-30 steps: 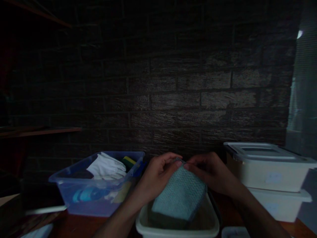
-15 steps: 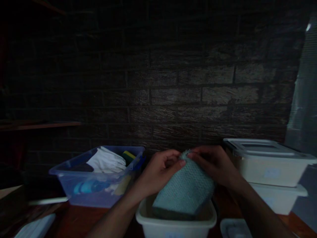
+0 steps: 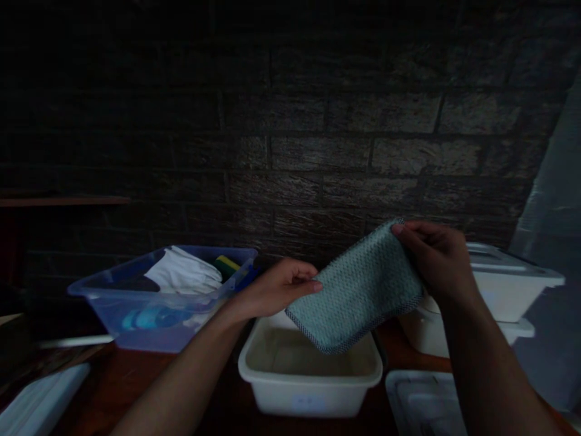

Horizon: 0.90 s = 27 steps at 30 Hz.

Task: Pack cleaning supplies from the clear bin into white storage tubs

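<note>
A light teal woven cloth (image 3: 358, 290) is stretched in the air between my two hands, above an open white plastic tub (image 3: 308, 375). My left hand (image 3: 276, 290) pinches the cloth's lower left corner. Higher up, my right hand (image 3: 436, 260) pinches its upper right corner, so the cloth hangs tilted. The tub beneath looks empty inside.
A clear blue bin (image 3: 158, 297) at left holds white cloth, a yellow-green sponge and blue items. Stacked white lidded tubs (image 3: 512, 290) stand at right. A loose lid (image 3: 422, 399) lies at the front right, another white lid (image 3: 40, 399) at front left. A dark brick wall is behind.
The cloth has been lifted out of the white tub and pulled open; my right hand rose and moved right, my left stayed low at the left corner.
</note>
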{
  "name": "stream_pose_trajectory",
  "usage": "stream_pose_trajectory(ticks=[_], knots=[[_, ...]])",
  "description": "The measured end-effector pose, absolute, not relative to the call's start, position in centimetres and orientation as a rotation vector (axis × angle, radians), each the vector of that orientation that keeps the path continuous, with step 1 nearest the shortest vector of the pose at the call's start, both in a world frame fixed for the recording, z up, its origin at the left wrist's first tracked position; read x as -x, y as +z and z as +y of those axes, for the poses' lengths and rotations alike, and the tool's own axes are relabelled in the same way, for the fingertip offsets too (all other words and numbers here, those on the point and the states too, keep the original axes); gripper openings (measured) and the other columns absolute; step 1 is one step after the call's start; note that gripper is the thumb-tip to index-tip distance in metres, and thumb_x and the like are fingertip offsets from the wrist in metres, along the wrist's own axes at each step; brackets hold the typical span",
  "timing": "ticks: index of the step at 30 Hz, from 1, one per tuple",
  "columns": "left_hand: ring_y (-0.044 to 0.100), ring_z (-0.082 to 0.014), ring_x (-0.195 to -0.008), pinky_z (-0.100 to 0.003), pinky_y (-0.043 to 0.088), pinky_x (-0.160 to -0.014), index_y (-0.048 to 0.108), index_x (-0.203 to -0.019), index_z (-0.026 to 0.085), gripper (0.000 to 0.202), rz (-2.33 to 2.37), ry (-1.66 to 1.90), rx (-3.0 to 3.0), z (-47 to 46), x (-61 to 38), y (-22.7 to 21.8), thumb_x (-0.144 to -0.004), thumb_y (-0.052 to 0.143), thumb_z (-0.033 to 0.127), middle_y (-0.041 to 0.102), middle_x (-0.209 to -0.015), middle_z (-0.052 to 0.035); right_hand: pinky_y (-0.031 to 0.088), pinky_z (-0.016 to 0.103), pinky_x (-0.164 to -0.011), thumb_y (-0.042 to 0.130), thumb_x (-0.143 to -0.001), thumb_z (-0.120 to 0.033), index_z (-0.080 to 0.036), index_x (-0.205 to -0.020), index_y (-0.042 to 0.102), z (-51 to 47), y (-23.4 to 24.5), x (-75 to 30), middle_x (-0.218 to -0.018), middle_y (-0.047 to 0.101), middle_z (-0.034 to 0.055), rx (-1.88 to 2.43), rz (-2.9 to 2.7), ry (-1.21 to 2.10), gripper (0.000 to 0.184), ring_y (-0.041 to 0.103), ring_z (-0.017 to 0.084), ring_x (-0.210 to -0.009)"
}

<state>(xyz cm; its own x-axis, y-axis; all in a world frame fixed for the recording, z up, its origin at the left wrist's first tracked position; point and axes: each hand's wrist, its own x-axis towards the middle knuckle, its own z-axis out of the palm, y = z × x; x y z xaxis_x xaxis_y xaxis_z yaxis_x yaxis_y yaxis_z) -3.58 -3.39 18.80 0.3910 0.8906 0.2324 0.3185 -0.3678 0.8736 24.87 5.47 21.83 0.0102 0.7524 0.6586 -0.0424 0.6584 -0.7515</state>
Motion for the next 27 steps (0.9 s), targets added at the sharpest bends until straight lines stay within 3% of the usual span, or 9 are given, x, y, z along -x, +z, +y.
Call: stream_pose_trajectory(ticks=[4,10,13,18,27], knots=[[0.061,-0.0143,-0.075,-0.023,0.043,-0.067,0.073,-0.089,0.014,0.025,1.089,0.957,-1.882,-2.8,5.1,19.1,-0.093,0.066,0.037,0.070,-0.083,-0.0017,0.039,0.024,-0.050,0.083,-0.077,-0.042,-0.020,-0.081,0.076,6.3,22.1,-25.5,-0.070,0.069,0.0015,0.681,-1.348,0.627,0.024,0.054,0.012,-0.055],[0.069,-0.0181,-0.094,-0.029,0.051,-0.088,0.076,-0.102,0.015,0.022,1.035,1.320,-1.710,-1.8,6.5,19.0,-0.090,0.072,0.033,0.077,-0.101,-0.0068,0.038,0.025,-0.052,0.085,-0.074,-0.042,-0.019,-0.080,0.076,7.8,21.8,-26.2,-0.070,0.067,0.0012,0.691,-1.242,0.605,0.026,0.052,0.012,-0.057],[0.070,-0.0178,-0.093,-0.030,0.053,-0.087,0.076,-0.104,0.014,0.027,1.023,1.491,-1.564,-1.3,6.6,18.8,-0.086,0.077,0.034,0.077,-0.103,-0.0079,0.035,0.025,-0.052,0.086,-0.074,-0.043,-0.018,-0.081,0.077,8.4,21.6,-26.2,-0.068,0.064,-0.0004,0.684,-1.217,0.608,0.028,0.050,0.011,-0.057],[0.067,-0.0139,-0.077,-0.025,0.054,-0.075,0.077,-0.092,0.013,0.027,1.127,1.703,-1.506,-1.0,6.9,18.9,-0.080,0.083,0.037,0.076,-0.086,-0.0046,0.034,0.026,-0.051,0.086,-0.073,-0.044,-0.017,-0.084,0.077,8.5,21.4,-26.3,-0.068,0.063,-0.0003,0.723,-1.212,0.597,0.031,0.049,0.012,-0.056],[0.066,-0.0132,-0.073,-0.027,0.057,-0.072,0.068,-0.089,0.014,0.036,1.131,1.732,-1.510,-1.3,7.1,19.2,-0.083,0.077,0.049,0.072,-0.084,-0.0036,0.040,0.033,-0.056,0.087,-0.074,-0.042,-0.027,-0.084,0.078,8.3,20.9,-26.1,-0.084,0.071,0.0056,0.742,-1.185,0.618,0.020,0.055,0.018,-0.065]])
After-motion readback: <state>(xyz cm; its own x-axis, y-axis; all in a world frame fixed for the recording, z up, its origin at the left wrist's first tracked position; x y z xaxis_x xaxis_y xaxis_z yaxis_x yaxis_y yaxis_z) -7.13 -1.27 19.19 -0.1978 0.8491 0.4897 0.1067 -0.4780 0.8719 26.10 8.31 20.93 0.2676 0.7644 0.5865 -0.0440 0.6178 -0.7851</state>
